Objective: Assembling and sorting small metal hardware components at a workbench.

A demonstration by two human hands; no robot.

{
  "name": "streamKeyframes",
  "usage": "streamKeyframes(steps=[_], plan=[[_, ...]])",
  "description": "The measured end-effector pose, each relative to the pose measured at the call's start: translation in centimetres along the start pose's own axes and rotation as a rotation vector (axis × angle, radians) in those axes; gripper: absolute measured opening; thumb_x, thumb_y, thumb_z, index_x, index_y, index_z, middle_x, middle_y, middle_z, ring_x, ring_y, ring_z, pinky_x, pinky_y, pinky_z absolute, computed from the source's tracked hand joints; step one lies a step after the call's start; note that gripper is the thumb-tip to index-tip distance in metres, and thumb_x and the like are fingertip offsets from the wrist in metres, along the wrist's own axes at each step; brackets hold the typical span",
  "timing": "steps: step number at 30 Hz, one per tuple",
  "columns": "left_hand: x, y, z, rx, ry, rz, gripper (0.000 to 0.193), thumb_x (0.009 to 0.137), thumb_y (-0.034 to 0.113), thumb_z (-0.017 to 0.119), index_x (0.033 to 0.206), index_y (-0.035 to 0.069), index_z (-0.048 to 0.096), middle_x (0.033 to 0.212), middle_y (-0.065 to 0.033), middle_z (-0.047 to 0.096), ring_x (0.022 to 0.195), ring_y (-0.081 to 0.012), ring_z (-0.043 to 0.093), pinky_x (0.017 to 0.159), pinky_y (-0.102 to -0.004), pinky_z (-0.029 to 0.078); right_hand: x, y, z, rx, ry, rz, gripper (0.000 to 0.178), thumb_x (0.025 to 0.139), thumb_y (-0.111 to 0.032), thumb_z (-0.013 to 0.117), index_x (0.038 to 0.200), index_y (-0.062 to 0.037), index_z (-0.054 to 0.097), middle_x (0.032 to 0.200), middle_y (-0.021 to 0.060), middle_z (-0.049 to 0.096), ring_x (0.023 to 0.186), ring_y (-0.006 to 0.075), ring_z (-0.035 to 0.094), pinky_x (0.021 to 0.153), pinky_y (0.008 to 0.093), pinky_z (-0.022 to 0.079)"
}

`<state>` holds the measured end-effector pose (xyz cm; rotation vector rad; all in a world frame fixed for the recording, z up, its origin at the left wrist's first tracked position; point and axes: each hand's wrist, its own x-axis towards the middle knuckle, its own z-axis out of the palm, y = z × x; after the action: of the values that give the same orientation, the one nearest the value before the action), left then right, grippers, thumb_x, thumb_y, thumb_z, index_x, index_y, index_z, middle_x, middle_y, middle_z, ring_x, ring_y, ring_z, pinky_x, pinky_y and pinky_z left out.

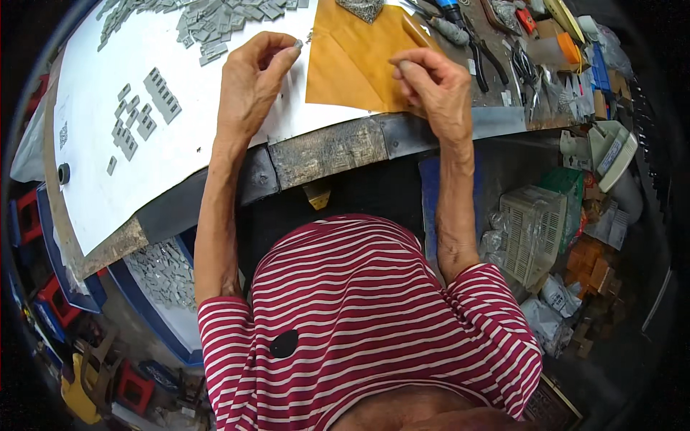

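Note:
My left hand [248,86] is over the white sheet [194,136], its thumb and forefinger pinching a small grey piece [297,44]. Over the right part of a yellow-orange sheet [345,68] is my right hand [438,86], fingers curled and thumb against forefinger; whatever they hold is too small to make out. A heap of tiny dark metal parts [363,7] lies at the far edge of the yellow-orange sheet. Left of my left hand, flat grey pieces [162,95] stand in a tight row, with a looser group [129,123] beside them. A large pile of similar pieces [223,21] lies beyond.
Pliers [478,54] and a blue-handled tool [451,11] lie at the far right of the bench. A black ring [64,173] sits at the left edge. Below the worn bench edge [327,151], a blue-rimmed tray [162,287] holds many grey pieces. Boxes and bags crowd the right.

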<state>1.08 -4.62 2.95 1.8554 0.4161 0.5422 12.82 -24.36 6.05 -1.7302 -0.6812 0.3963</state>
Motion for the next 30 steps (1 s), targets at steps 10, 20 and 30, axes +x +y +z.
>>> streamKeyframes(steps=[10, 20, 30], plan=[[-0.2, -0.3, -0.2, -0.688, -0.107, -0.23, 0.031, 0.083, 0.015, 0.058, 0.109, -0.001, 0.057, 0.082, -0.0101, 0.064, 0.061, -0.0057, 0.048, 0.057, -0.0165, 0.042, -1.1, 3.3, -3.8, -0.524, -0.102, -0.179, 0.012, 0.08, -0.004, 0.053, 0.089, 0.0031, 0.058, 0.075, 0.0095, 0.056, 0.062, 0.0165, 0.055, 0.056, 0.0281, 0.043], [-0.2, -0.6, -0.3, -0.773, -0.149, -0.242, 0.03, 0.084, 0.014, 0.058, 0.11, -0.001, 0.055, 0.084, -0.0111, 0.064, 0.061, -0.0066, 0.05, 0.057, -0.0173, 0.042, -0.8, 3.2, -3.5, -0.815, -0.182, -0.478, 0.01, 0.076, 0.002, 0.058, 0.086, 0.0026, 0.055, 0.076, 0.0118, 0.054, 0.062, 0.0239, 0.056, 0.055, 0.0298, 0.044], [-0.3, -0.4, -0.3, -0.746, -0.159, -0.223, 0.024, 0.081, 0.012, 0.06, 0.102, -0.001, 0.059, 0.08, -0.0112, 0.065, 0.06, -0.0078, 0.056, 0.056, -0.0189, 0.046, -0.4, 3.2, -3.2, -0.864, -0.2, -0.564, 0.01, 0.073, 0.004, 0.057, 0.081, 0.001, 0.053, 0.072, 0.0124, 0.053, 0.062, 0.0282, 0.056, 0.054, 0.033, 0.045]])
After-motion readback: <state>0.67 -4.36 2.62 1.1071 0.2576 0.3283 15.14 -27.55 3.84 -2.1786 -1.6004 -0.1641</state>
